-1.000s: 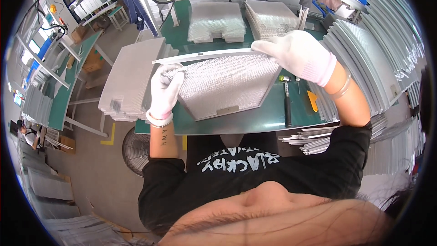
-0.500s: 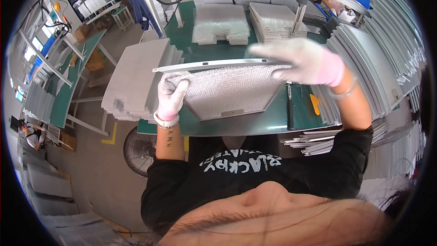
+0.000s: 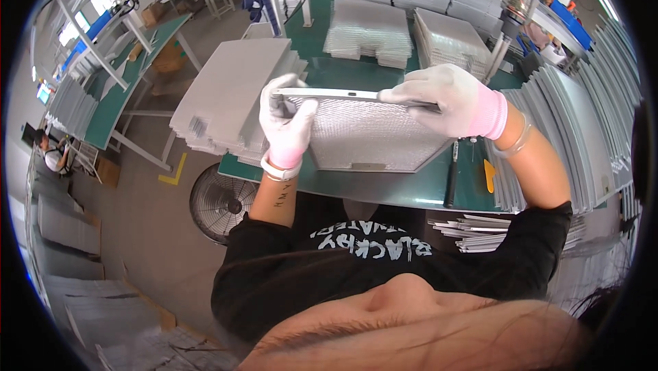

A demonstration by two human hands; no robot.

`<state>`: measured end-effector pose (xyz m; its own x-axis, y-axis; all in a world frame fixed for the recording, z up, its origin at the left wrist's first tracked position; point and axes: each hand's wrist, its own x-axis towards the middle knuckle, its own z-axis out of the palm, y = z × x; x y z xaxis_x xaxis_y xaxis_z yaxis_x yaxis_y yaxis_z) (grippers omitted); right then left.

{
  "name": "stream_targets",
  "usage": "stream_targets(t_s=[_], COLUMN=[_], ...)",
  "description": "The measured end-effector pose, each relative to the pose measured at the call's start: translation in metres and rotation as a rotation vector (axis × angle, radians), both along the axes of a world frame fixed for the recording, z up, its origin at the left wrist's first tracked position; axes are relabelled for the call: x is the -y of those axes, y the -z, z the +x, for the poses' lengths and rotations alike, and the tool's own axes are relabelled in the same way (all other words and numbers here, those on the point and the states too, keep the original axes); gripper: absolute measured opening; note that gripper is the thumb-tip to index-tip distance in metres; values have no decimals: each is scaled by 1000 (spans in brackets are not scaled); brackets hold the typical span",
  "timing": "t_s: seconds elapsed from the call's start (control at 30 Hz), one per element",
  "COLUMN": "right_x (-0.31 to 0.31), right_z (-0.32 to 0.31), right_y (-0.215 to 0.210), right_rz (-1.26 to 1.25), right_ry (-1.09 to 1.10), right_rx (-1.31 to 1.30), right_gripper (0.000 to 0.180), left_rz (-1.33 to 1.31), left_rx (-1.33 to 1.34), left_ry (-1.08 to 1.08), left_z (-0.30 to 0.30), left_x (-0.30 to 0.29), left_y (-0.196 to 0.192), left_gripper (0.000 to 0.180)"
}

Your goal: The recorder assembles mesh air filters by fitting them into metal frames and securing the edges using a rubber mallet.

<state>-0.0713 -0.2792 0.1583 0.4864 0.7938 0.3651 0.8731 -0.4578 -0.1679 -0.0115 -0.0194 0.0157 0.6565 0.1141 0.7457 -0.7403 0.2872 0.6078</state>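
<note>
A silvery mesh filter panel (image 3: 377, 139) stands tilted over the green table in front of me, with a thin metal frame strip (image 3: 330, 93) along its upper edge. My left hand (image 3: 286, 124), in a white glove with a pink cuff, is closed round the panel's upper left corner, thumb on the near side. At the right part of that upper edge, my gloved right hand (image 3: 449, 102) grips the strip and panel, fingers over the top. Some of its fingertips are hidden behind the hand and edge.
Flat grey panels (image 3: 229, 83) are piled at the left; mesh sheets (image 3: 370, 28) lie at the back. Framed panels (image 3: 552, 127) lean at the right. A black-handled tool (image 3: 450, 182) and a yellow scraper (image 3: 489, 176) lie near the front edge. A fan (image 3: 223, 203) stands below left.
My right hand has come down from its blurred sweep and closed on the upper edge. My left hand has shifted its grip on the corner. The whole view has shifted a little.
</note>
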Motion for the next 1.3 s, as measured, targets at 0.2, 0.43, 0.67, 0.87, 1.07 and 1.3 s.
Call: stream_targets(t_s=[0.2, 0.43, 0.67, 0.87, 1.07, 1.3], right_x=[-6, -7, -13, -13, -23, 39], right_z=[4, 7, 11, 13, 6, -58], right_y=[11, 9, 6, 9, 7, 79], right_rz=[106, 13, 56, 42, 22, 413], right_ry=[79, 114, 129, 127, 157, 521], right_rx=[-93, -81, -93, -123, -6, 544], right_gripper=[41, 58, 46, 43, 33, 30], left_rz=[-71, -70, -19, -76, 46, 146], left_rx=[255, 122, 125, 37, 195, 90], left_ry=[-262, -397, -419, -181, -27, -207], left_z=[17, 16, 29, 25, 31, 29], left_x=[13, 25, 14, 8, 2, 3], left_y=[6, 11, 21, 6, 7, 5], left_gripper=[64, 40, 31, 30, 28, 31])
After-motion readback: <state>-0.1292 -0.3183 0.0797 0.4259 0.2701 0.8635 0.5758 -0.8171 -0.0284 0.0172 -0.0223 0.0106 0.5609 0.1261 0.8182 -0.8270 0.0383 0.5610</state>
